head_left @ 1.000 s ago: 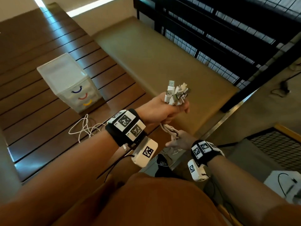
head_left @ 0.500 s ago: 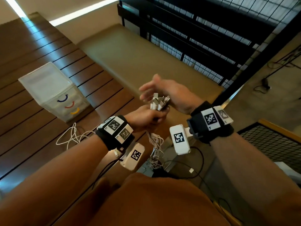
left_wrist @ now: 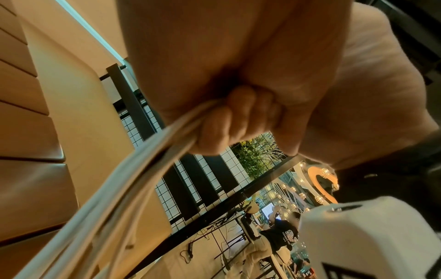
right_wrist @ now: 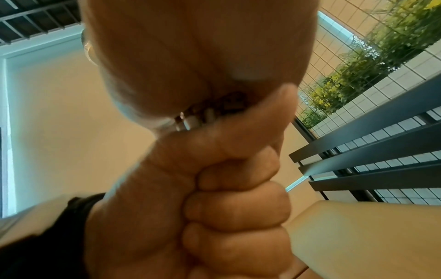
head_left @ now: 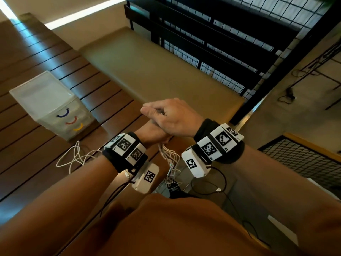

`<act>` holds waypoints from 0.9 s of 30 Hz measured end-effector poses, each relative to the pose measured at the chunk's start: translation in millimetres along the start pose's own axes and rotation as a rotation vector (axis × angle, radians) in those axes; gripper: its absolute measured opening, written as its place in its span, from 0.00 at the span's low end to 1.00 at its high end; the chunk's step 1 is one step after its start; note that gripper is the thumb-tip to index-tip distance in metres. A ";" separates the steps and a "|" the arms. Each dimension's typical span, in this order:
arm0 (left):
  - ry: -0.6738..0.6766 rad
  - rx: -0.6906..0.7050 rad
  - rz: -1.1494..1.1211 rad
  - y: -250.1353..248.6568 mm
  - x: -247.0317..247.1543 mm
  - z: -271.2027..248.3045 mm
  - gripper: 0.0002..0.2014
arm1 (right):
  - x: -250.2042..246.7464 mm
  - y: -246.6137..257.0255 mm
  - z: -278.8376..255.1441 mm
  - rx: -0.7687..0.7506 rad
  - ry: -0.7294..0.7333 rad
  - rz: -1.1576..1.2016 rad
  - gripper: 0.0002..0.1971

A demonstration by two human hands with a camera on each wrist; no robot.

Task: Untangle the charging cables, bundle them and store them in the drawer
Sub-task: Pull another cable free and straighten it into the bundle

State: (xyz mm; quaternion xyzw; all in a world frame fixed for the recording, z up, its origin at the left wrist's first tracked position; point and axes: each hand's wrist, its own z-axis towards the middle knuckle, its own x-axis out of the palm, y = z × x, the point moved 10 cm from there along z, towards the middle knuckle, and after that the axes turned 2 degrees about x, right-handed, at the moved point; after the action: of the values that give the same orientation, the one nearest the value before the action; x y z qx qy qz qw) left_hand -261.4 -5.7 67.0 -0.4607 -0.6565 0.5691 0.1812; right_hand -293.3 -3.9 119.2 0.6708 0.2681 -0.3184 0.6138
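Left hand [head_left: 156,133]: clenched around the cable bundle [head_left: 170,159], fingers [left_wrist: 241,120] curled tight on the white strands. Below the grip, the strands hang loose toward the floor. Above the grip, the plugs [right_wrist: 190,120] project from the top of the fist.

Right hand [head_left: 173,120]: placed palm-down on top of the left fist, covering the plugs. The fingers lie fairly straight in the head view; whether they close on the plugs cannot be told. In the right wrist view, metal connector ends show in the gap between the palm and the fist.

A second loose cable [head_left: 73,157] lies on the slatted wooden deck [head_left: 36,145], left of the grip. The drawer unit [head_left: 53,106] stands on the deck, left of and beyond the grip, all drawers closed.
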 end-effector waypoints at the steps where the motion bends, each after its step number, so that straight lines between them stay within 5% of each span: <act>1: -0.027 0.006 0.022 -2.0 -1.0 1.9 0.23 | 0.6 -1.4 0.0 0.000 -0.003 -0.010 0.26; 5: -0.155 0.071 0.053 -15.2 -12.8 6.4 0.18 | -1.9 -4.2 -2.6 0.005 -0.014 0.045 0.23; 11: 0.019 0.224 0.149 -30.8 -2.3 3.5 0.18 | -8.0 1.0 -0.7 -0.022 -0.014 0.106 0.30; 15: -0.002 0.218 0.286 -33.5 1.4 0.0 0.09 | -0.3 3.6 -6.7 -0.011 0.153 0.011 0.24; 18: 0.035 0.372 0.335 -52.1 3.2 -9.4 0.09 | 9.0 -8.1 -13.5 0.032 0.358 -0.070 0.32; 20: 0.075 0.346 0.326 -53.3 6.5 -6.6 0.09 | 8.1 -8.0 -11.3 0.013 0.328 -0.054 0.33; 24: 0.061 0.166 -0.054 -41.6 6.8 2.7 0.10 | -16.9 -10.1 -1.6 0.056 0.075 0.476 0.42; 27: -0.013 0.097 -0.472 -33.6 -13.8 7.4 0.09 | -1.5 -34.5 4.4 0.147 0.116 1.102 0.44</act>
State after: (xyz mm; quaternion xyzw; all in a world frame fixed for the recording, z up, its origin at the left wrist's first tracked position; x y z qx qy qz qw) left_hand -273.4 -18.8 99.6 -0.2816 -0.7190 0.5449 0.3268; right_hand -320.6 -4.7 97.6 0.7691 -0.1117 0.0692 0.6254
